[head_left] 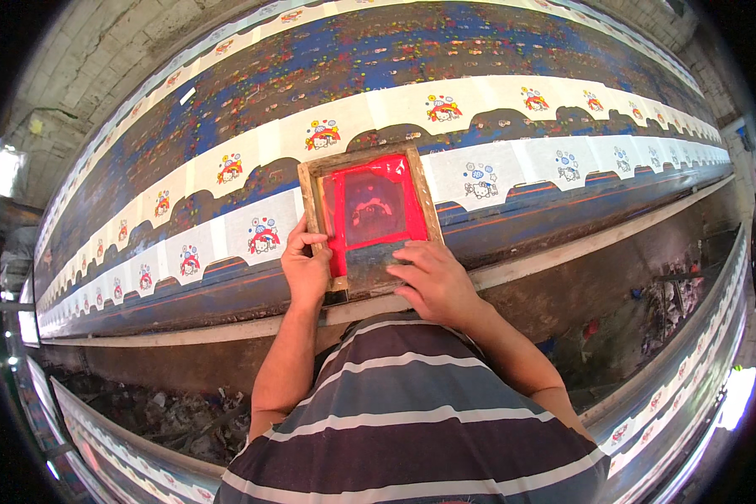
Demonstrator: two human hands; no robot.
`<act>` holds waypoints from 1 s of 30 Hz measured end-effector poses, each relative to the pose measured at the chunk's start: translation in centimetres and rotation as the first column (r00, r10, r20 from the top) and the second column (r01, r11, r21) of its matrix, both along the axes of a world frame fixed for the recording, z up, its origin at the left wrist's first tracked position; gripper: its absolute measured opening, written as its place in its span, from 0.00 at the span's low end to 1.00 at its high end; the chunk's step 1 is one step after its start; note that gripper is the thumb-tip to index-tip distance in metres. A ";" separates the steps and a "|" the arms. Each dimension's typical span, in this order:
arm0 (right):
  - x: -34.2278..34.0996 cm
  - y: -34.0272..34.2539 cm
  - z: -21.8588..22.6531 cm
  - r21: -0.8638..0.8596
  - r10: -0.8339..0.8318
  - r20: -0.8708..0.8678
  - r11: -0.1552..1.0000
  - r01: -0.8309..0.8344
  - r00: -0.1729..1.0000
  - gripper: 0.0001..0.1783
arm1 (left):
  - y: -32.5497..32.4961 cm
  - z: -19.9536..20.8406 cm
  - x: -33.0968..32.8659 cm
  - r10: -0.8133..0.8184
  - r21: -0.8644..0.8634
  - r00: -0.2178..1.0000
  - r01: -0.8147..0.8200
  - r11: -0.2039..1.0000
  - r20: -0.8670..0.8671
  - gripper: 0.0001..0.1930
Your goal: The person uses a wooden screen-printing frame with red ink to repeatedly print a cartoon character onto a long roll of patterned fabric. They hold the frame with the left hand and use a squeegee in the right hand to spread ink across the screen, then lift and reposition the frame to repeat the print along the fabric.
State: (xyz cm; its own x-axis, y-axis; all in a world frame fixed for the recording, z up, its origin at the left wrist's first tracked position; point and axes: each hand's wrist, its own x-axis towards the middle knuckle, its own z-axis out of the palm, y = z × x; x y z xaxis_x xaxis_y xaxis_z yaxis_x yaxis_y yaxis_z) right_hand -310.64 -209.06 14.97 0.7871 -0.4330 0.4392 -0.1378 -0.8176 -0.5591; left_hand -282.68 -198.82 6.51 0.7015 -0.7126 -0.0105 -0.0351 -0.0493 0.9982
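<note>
A wooden-framed printing screen (434, 220) lies over the near row of white cut pieces, with bright red ink around its mesh. My left hand (307, 267) is closed on the left side of the frame. At the near end of the screen, the fingers of my right hand (437, 281) are bent over a dark, flat squeegee (370, 267). A printed white piece (263, 238) left of the screen shows a cartoon cat with red in it. On the piece to the right (481, 183), the picture has blue and dark lines without the red.
A long, ink-stained table (336, 59) curves across the view, carrying several rows of printed pieces. Its pale front rail (563, 252) runs just before me. Another table with printed pieces (647, 412) stands behind at right. Littered floor (185, 420) shows at lower left.
</note>
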 end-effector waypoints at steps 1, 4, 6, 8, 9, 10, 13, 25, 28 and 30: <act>0.7 -0.1 0.1 -0.060 0.022 -0.053 0.998 -0.025 0.998 0.24 | 0.0 0.0 -0.1 -0.001 0.006 1.000 0.001 1.000 0.007 0.16; 2.4 -1.0 0.4 -0.181 0.079 -0.176 0.977 -0.111 0.981 0.24 | 0.1 -0.3 -0.1 0.002 0.035 0.997 -0.004 0.999 0.079 0.15; 3.0 -1.9 1.0 -0.198 0.109 -0.276 0.966 -0.167 0.955 0.23 | 0.1 -0.4 -0.1 0.001 0.057 0.986 -0.010 0.998 0.164 0.14; 3.3 -3.1 2.1 -0.170 0.132 -0.392 0.962 -0.213 0.911 0.22 | -0.1 -0.5 -0.1 0.023 -0.014 0.998 -0.023 1.000 -0.059 0.14; 3.6 -3.9 2.7 -0.144 0.147 -0.422 0.963 -0.226 0.895 0.21 | -0.2 -0.5 -0.2 0.040 -0.026 0.989 -0.044 0.999 -0.141 0.14; 3.9 -5.0 3.3 -0.118 0.161 -0.443 0.965 -0.235 0.882 0.21 | -0.2 -0.5 -0.2 0.037 -0.037 0.993 -0.041 0.998 -0.113 0.14; 5.4 -7.7 4.5 -0.074 0.168 -0.444 0.972 -0.223 0.880 0.20 | -0.2 -0.6 -0.5 0.045 -0.036 0.999 -0.045 0.998 -0.010 0.13; 11.8 -14.7 2.1 -0.090 0.005 -0.288 0.995 -0.033 0.958 0.22 | 0.1 0.0 -0.8 0.009 0.025 0.978 -0.014 1.000 0.210 0.11; 11.4 -13.3 1.5 -0.148 -0.020 -0.298 0.989 -0.026 0.954 0.23 | 0.0 0.2 -0.9 0.009 0.025 0.975 -0.015 1.000 0.224 0.10; 10.6 -11.6 1.2 -0.179 -0.034 -0.302 0.984 -0.021 0.953 0.24 | -0.1 0.2 -1.0 0.017 0.019 0.973 -0.022 1.000 0.229 0.10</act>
State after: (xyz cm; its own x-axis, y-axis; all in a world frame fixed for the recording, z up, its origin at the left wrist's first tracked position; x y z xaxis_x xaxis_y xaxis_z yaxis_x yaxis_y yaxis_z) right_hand -300.01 -220.65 16.12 0.8923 -0.3751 0.2512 -0.2831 -0.8984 -0.3358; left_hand -283.66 -198.89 6.74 0.7007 -0.7001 0.1373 -0.2616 -0.0730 0.9624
